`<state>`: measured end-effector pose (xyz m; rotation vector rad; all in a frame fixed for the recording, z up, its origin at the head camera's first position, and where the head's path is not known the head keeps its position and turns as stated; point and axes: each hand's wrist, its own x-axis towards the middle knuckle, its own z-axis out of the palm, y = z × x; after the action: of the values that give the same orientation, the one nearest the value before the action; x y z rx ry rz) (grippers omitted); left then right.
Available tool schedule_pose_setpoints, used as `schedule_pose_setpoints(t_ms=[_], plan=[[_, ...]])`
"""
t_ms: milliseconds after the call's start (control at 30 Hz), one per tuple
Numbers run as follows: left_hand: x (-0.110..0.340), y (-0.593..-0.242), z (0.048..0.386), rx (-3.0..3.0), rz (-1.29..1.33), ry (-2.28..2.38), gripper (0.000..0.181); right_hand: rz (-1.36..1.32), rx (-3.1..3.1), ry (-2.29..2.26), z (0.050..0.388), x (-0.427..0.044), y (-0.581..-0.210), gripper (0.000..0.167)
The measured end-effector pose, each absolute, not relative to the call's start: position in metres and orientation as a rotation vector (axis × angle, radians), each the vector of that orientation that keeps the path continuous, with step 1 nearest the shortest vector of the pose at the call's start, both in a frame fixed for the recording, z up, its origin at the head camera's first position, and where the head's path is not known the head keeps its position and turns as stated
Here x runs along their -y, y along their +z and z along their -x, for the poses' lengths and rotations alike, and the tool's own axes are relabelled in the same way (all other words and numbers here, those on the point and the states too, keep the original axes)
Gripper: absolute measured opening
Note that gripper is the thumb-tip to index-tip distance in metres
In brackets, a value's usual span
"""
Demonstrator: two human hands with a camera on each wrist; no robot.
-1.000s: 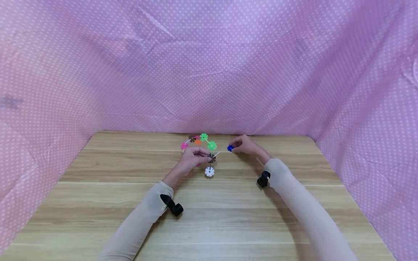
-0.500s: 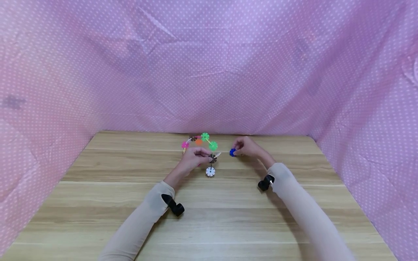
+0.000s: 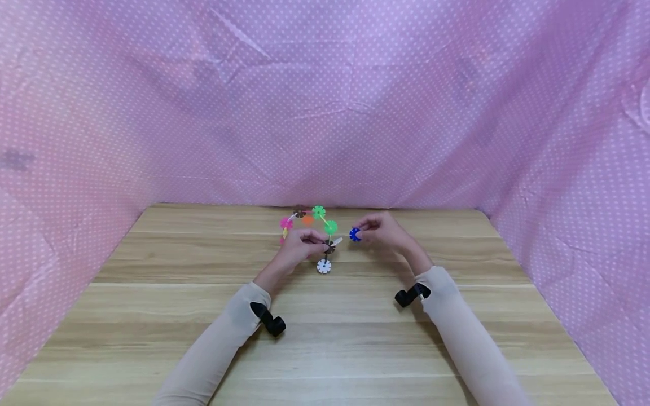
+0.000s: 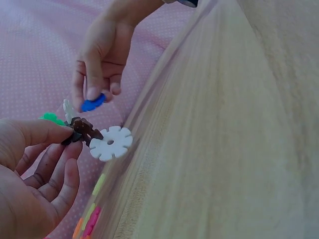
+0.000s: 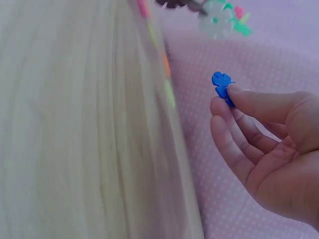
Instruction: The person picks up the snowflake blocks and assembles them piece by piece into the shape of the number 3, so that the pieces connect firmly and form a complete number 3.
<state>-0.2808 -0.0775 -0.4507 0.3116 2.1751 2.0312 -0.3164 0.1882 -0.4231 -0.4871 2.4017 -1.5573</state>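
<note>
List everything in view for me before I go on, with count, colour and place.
Blue disc: one, blue, pinched in the right hand
Brown discs: at least two, brown; one in the left hand, one beyond it
White discs: at least two, white; one nearest the person, one beside the held brown disc
Green discs: two clear, green, beyond the left hand
Pink discs: at least one, pink, beyond the left hand; others partly hidden
Orange disc: at least one, orange, beyond the left hand
Table: one, light wood, below the hands
Curtain: pink, white-dotted, around the table
Wrist cameras: two, black, one per wrist
Sleeves: two, beige, on the arms
Hands: two, bare, above the table
</note>
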Motion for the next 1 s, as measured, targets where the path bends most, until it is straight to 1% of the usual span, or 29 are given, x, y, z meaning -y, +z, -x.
schedule_pose_setpoints(t_ms=[100,400,1000], plan=[[0.077,-0.451,0.280,-2.185,-0.319,2.033,0.027,0.487,-2.338,-1.649,0.312,-0.183,-0.420,0.029],[0.077,-0.448,0.278,-2.200,-0.300,2.020,0.026,0.508,-2.294,-1.747,0.301,-0.171,-0.413,0.024],[0.077,-0.449,0.277,-2.198,-0.309,1.990,0.025,0.566,-2.258,-1.785,0.298,-0.162,-0.420,0.023]])
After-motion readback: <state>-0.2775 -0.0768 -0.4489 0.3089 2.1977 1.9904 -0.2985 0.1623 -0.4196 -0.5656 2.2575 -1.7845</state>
